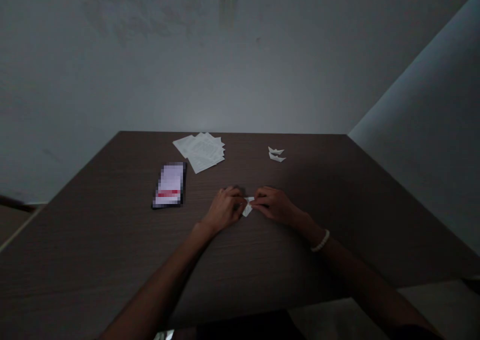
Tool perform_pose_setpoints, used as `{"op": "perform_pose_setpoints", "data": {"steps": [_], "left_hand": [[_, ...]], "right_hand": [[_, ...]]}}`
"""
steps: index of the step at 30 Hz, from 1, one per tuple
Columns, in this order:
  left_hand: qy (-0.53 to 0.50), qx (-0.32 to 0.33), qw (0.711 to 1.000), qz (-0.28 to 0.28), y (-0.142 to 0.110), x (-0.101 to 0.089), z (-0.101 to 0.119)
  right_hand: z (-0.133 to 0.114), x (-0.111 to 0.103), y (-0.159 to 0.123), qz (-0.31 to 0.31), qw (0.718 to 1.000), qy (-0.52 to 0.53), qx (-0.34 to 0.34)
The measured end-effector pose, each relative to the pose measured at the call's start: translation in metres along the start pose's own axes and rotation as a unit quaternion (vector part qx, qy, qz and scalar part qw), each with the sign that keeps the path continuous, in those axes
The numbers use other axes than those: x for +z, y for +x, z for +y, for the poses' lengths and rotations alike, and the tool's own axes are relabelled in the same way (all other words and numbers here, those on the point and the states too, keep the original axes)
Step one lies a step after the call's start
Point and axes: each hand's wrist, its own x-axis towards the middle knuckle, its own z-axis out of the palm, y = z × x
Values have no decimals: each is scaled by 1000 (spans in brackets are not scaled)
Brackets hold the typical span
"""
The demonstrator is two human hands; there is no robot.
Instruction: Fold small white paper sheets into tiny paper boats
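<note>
My L hand (pixel 225 209) and R hand (pixel 273 205) are together, fingers closed from both sides on a small folded paper piece (pixel 247 207). It sits btwn them, low over the tbl, w/ one white corner showing below the fingers; exact contact pts are hidden by my hands. Pinch from both sides appears meant to keep the folds tight, w/ wrists held low for steadiness (my judgement). Bead bracelet (pixel 320 240) sits on R wrist, well back from the paper. Both forearms angle in to the grip from my side. Phone (pixel 168 185), screen pixelated, lies flat just left of L hand, apparently placed within reach. Ahead and right of grip are two small paper boats (pixel 276 154), one just in front of the other, seemingly set aside from the work spot. Ahead and left, near far edge, is a loose stack of printed sheets (pixel 198 151), corners fanned. Surface is a dark brown wood-grain tbl top (pixel 93 260), dimly lit. Far edge meets a plain grey wall (pixel 240 65) w/ faint stains; a second wall (pixel 423 130) angles in on R. Pale floor (pixel 431 300) shows past the tbl's near R edge.
</note>
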Motion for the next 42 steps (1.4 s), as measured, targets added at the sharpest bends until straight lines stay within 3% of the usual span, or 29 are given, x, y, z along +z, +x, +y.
{"op": "perform_pose_setpoints", "data": {"steps": [10, 18, 28, 42], "left_hand": [[19, 44, 999, -4, -5, -6, -2], [-28, 84, 996, 10, -9, -6, -10], [-53, 64, 996, 13, -15, -9, -16], [-21, 64, 998, 8, -21, -21, -21]], "right_hand": [[-11, -2, -3, 20, 999, -17, 33], [-20, 1, -3, 41, 996, -24, 81], [-25, 3, 11, 26, 985, -25, 169], [-21, 0, 11, 9, 985, -5, 174]]}}
